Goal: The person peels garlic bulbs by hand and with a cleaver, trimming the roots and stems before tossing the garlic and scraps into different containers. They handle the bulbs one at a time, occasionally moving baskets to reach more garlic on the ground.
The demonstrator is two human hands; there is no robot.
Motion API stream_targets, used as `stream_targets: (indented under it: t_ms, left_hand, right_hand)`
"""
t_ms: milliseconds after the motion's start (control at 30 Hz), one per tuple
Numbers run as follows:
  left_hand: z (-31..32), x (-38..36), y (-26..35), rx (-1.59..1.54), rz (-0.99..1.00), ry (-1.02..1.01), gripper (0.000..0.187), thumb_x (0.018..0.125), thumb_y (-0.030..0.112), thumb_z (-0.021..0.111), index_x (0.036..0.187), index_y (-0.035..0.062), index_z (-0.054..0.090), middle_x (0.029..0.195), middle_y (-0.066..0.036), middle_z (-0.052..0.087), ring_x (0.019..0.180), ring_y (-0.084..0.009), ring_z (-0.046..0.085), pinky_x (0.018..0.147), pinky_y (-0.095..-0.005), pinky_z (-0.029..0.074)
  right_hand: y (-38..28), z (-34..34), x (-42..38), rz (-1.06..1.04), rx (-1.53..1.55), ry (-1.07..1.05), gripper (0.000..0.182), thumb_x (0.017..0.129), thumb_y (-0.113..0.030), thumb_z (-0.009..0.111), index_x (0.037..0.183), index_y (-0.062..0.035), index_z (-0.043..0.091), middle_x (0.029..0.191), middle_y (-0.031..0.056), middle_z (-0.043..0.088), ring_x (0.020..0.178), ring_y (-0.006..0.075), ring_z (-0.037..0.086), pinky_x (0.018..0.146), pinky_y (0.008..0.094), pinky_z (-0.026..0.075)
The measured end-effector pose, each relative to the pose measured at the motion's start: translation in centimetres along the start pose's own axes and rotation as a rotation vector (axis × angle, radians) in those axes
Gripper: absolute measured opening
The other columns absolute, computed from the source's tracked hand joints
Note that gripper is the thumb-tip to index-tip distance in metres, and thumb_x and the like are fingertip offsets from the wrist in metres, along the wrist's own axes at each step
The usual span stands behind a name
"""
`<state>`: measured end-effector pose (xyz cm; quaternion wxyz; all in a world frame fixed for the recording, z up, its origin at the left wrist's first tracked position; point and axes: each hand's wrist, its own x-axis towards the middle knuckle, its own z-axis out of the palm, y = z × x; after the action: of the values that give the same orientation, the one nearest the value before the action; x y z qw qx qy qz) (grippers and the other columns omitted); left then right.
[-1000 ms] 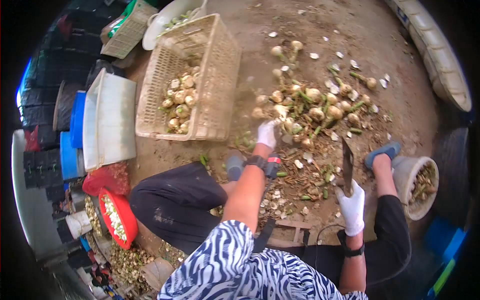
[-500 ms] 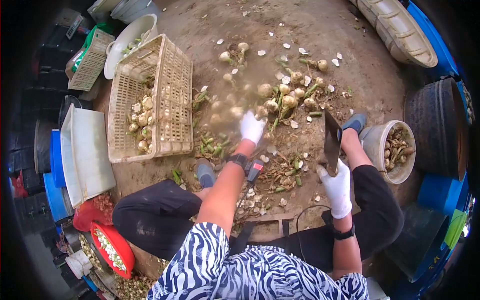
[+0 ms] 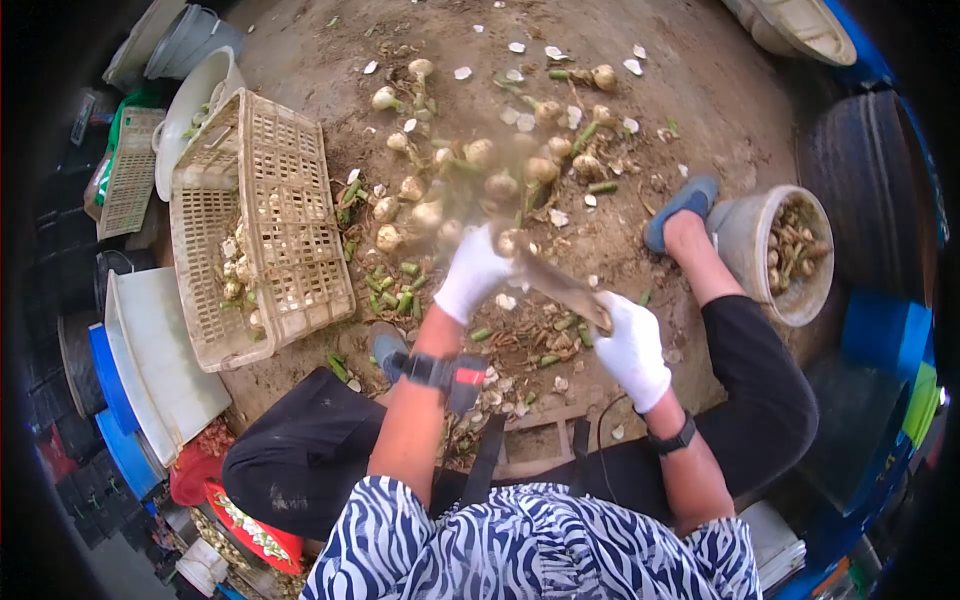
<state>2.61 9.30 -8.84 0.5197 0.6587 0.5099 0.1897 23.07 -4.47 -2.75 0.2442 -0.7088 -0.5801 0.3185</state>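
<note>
White gloves cover both hands. My left hand [image 3: 474, 272] is closed around a garlic bulb [image 3: 508, 243], its fingers partly hidden. My right hand [image 3: 630, 347] grips the handle end of a knife [image 3: 562, 284], whose blade is blurred and reaches left to the bulb. Beyond my hands, whole bulbs with cut stems [image 3: 427, 214] lie in a loose heap on the dirt floor. Short green stem pieces [image 3: 390, 296] are scattered left of my left hand, and dry trimmings [image 3: 560, 338] lie below the knife.
A tilted plastic crate [image 3: 300, 220] with bulbs inside stands at the left. A white bucket [image 3: 722, 240] holding trimmed pieces is by my right foot. White tubs [image 3: 160, 350] and a red basin [image 3: 285, 545] line the left side; a dark barrel [image 3: 865, 190] stands far right.
My left hand has come back with a bulb from the heap. The knife has swung from upright to slanting left, against the bulb. The view has shifted.
</note>
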Motion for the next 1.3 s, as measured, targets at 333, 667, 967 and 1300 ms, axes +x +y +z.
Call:
stream_targets:
  t_ms: [333,667,967,1300]
  left_hand:
    - [-1.3,-10.9,7.3,0.274,0.444,0.113,0.041,0.073,0.003,0.072,0.112,-0.0015,0.061,0.093,-0.012,0.068,0.079,-0.0197,0.064,0.072,-0.0305,0.051]
    - [-3.1,-18.6,13.6,0.102,0.193,0.188,0.047,0.068,0.015,0.081,0.109,-0.0023,0.065,0.101,-0.012,0.070,0.089,-0.0193,0.068,0.080,-0.0311,0.052]
    - [-2.9,-16.3,11.1,0.086,0.141,0.191,0.058,0.069,0.024,0.082,0.117,-0.0022,0.062,0.102,-0.015,0.069,0.090,-0.0210,0.067,0.084,-0.0322,0.052]
    - [-1.4,-14.1,7.3,-1.076,-0.039,0.094,0.049,0.083,0.010,0.068,0.128,0.0042,0.049,0.114,-0.014,0.058,0.113,-0.0242,0.060,0.071,-0.0265,0.059]
  right_hand:
    - [-5.3,-1.4,-3.8,-0.406,-0.264,-0.121,0.026,0.067,-0.002,0.061,0.092,-0.0070,0.058,0.083,0.0120,0.061,0.077,0.0337,0.063,0.065,0.0436,0.050]
    - [2.5,1.0,-0.8,-0.067,-0.269,-0.041,0.016,0.078,-0.009,0.061,0.094,-0.0053,0.064,0.078,0.0185,0.065,0.077,0.0377,0.065,0.067,0.0457,0.053]
    - [-1.6,0.7,-3.2,-0.311,-0.157,0.184,0.023,0.072,-0.003,0.058,0.094,-0.0073,0.063,0.080,0.0193,0.066,0.077,0.0388,0.065,0.068,0.0453,0.052]
    - [-5.1,-1.2,-3.5,-0.175,0.303,-0.062,0.019,0.079,-0.005,0.064,0.098,-0.0004,0.066,0.073,0.0153,0.065,0.069,0.0204,0.065,0.067,0.0316,0.050]
